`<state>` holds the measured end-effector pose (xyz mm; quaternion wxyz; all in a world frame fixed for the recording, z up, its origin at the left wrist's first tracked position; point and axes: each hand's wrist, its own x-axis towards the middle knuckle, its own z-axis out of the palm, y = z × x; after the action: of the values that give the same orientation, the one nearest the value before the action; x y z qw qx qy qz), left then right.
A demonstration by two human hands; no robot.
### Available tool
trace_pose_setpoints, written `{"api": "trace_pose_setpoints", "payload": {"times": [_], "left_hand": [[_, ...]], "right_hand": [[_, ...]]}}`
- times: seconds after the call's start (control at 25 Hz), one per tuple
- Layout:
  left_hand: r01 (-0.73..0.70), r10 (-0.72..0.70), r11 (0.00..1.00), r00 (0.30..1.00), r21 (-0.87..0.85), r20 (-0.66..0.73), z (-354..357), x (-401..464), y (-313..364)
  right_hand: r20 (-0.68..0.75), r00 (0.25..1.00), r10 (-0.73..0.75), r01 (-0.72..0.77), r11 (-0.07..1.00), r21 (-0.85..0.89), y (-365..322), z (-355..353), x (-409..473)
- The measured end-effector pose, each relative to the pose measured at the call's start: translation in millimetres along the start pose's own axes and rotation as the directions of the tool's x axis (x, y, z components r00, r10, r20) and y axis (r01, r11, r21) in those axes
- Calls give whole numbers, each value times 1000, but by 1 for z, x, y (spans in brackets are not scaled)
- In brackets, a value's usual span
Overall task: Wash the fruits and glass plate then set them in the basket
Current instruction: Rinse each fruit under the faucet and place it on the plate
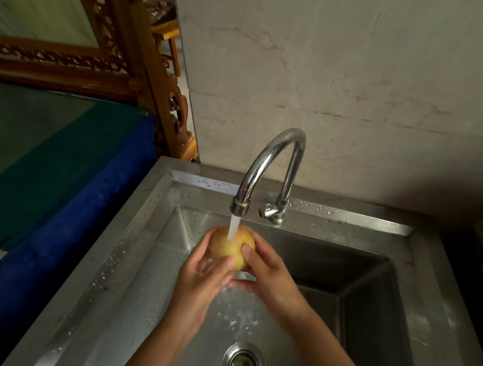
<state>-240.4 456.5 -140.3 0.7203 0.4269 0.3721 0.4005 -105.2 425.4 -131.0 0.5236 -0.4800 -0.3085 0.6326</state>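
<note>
— What have you got there?

— A round yellow fruit (230, 250), right under the curved chrome tap (268, 167). The white stream of water (234, 227) lands on its top, and I hold it over the stainless steel sink (148, 233), above the basin and not touching it.

— Both hands on it?

— Both. My left hand (200, 284) cups it from the left, the fingers (204, 245) curled round the far side and the thumb across the front. My right hand (267, 272) closes on it from the right, thumb pressed to the skin, the other fingers tucked beneath.

— And the basin?

— Wet. Water splashes down below my hands, near the round metal drain (244, 364) in the floor of the sink. Droplets dot the rim behind the tap and the left edge.

— Anything beside you?

— A blue and green covered surface (58, 196) to the left, a carved wooden frame (145, 66) behind it, and a pale marbled wall (360, 76) behind the tap.
</note>
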Motion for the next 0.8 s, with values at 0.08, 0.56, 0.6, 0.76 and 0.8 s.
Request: {"api": "trace_pose_setpoints", "payload": {"times": [0.08, 0.56, 0.6, 0.76, 0.8], "left_hand": [[17, -16, 999, 1000, -41, 25, -4, -7, 1], [286, -302, 941, 950, -179, -73, 9, 6, 27], [305, -328, 919, 943, -250, -54, 8, 5, 27], [444, -470, 817, 882, -368, 20, 6, 1, 21], [458, -477, 814, 878, -357, 40, 6, 0, 18]], "right_hand": [[16, 998, -54, 53, 997, 53, 9, 0, -5], [-176, 923, -342, 193, 808, -557, -9, 5, -8], [-159, 931, -328, 190, 809, -557, -12, 3, -8], [-106, 951, -289, 187, 816, -548, -18, 1, -9], [-121, 948, -293, 183, 817, -546, -18, 1, -9]]}}
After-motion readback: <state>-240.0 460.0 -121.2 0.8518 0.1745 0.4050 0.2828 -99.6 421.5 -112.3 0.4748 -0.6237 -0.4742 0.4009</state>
